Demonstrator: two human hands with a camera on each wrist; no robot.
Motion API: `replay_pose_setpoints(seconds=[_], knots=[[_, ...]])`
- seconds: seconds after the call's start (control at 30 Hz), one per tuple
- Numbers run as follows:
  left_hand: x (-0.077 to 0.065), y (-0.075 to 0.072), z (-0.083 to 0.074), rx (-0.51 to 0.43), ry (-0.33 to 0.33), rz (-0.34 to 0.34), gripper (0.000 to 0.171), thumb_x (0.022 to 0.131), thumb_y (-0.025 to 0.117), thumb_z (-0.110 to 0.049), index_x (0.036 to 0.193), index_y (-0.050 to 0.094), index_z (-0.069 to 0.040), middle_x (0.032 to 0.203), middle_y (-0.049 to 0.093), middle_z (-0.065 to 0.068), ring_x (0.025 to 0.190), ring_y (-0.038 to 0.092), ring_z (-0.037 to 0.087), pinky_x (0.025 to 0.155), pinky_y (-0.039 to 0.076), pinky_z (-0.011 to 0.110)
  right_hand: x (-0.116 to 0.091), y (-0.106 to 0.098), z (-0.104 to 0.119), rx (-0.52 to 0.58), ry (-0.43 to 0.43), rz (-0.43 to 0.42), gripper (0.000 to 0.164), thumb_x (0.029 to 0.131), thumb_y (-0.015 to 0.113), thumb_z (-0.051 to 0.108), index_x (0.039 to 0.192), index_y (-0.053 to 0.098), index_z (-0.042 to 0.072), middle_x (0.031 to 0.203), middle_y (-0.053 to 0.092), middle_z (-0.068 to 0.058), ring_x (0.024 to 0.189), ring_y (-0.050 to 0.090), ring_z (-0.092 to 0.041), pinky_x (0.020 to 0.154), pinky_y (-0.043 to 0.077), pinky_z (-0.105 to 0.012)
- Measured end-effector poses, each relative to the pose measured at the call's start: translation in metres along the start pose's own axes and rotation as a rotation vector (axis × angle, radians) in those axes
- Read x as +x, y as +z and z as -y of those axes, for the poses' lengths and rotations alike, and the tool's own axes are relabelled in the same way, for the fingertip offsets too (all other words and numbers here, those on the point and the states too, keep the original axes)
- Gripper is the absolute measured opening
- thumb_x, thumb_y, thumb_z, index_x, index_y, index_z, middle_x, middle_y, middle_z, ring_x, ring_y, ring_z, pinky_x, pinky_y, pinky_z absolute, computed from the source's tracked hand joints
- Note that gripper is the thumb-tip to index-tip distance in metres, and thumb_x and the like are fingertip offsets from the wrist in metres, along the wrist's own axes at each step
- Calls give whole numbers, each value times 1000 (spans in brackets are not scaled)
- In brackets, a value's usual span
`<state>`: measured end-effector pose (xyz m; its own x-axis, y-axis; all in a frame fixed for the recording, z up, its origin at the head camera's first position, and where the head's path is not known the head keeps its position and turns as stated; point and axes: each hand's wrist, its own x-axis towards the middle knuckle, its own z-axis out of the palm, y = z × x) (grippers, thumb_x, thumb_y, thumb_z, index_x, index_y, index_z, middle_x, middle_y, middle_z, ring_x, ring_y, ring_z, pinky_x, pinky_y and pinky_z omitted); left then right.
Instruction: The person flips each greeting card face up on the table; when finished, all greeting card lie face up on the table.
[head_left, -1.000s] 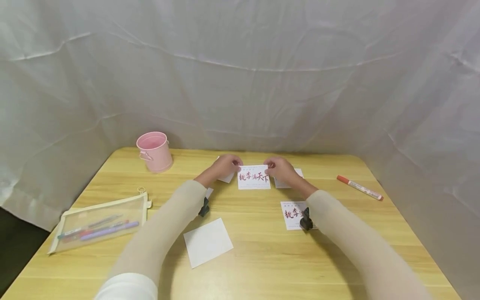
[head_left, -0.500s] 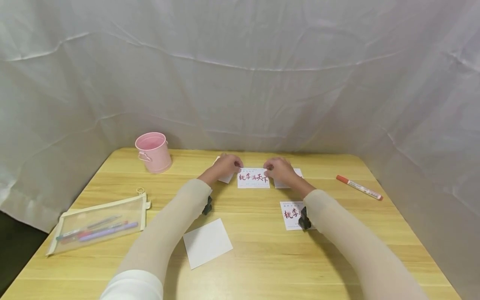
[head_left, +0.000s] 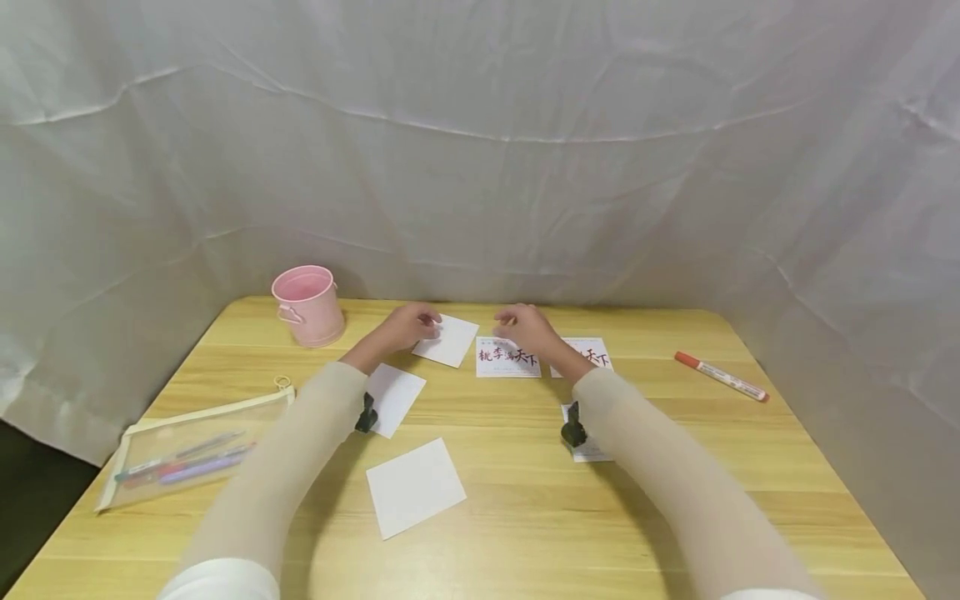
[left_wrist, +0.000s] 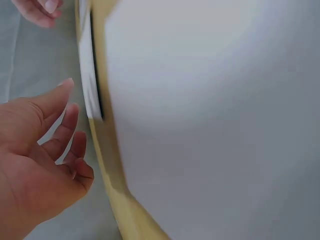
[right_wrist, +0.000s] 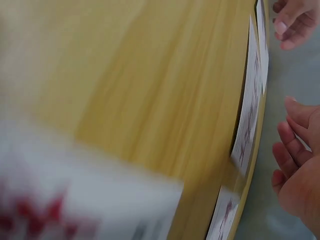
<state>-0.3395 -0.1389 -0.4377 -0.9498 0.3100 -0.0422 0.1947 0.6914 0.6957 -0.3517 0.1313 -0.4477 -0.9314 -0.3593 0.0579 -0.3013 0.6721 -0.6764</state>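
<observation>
My left hand (head_left: 405,327) hovers at the left edge of a blank white card (head_left: 452,342). Its fingers (left_wrist: 65,132) are loosely bent with nothing between them in the left wrist view. Over the upper edge of a printed card with red characters (head_left: 507,358) is my right hand (head_left: 528,329), its fingers (right_wrist: 291,150) relaxed and holding nothing. A second printed card (head_left: 596,354) lies partly behind the right wrist, and a third printed card (head_left: 592,450) is mostly hidden under the right forearm. Another blank card (head_left: 397,396) lies beside the left wrist.
One more blank card (head_left: 416,488) lies nearer the front. A pink bucket (head_left: 309,308) stands at the back left, with a zip pouch of pens (head_left: 202,450) in front of it. An orange-capped marker (head_left: 722,377) lies at the right. Grey cloth (head_left: 495,183) hangs behind the table.
Both hands have let go of the middle printed card, which lies flat, and have moved left. The blank cards by the left arm are now more exposed.
</observation>
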Motion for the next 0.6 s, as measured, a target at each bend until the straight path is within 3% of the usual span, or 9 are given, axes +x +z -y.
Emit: replay_pose_setpoints(seconds=[0.17, 0.33, 0.6], knots=[[-14, -8, 12, -13, 11, 17, 33, 92, 71, -8, 122, 64, 5, 112, 66, 18, 104, 58, 27, 93, 48, 38, 13, 15, 13, 15, -13, 24, 39, 94, 72, 21, 129, 65, 4, 118, 68, -12, 108, 61, -27, 94, 52, -40], [-22, -10, 17, 41, -7, 35, 38, 90, 76, -15, 122, 64, 2, 116, 66, 17, 107, 58, 27, 98, 48, 41, 24, 24, 19, -11, 29, 36, 42, 92, 74, 24, 129, 65, 5, 121, 67, -10, 112, 61, -26, 99, 51, -39], [-22, -5, 16, 125, -36, 24, 40, 90, 76, -20, 123, 64, -1, 119, 66, 16, 112, 58, 29, 104, 45, 45, 31, 31, 17, -120, 94, 42, 44, 91, 76, 30, 129, 68, 10, 124, 65, -7, 119, 51, -25, 104, 45, -40]])
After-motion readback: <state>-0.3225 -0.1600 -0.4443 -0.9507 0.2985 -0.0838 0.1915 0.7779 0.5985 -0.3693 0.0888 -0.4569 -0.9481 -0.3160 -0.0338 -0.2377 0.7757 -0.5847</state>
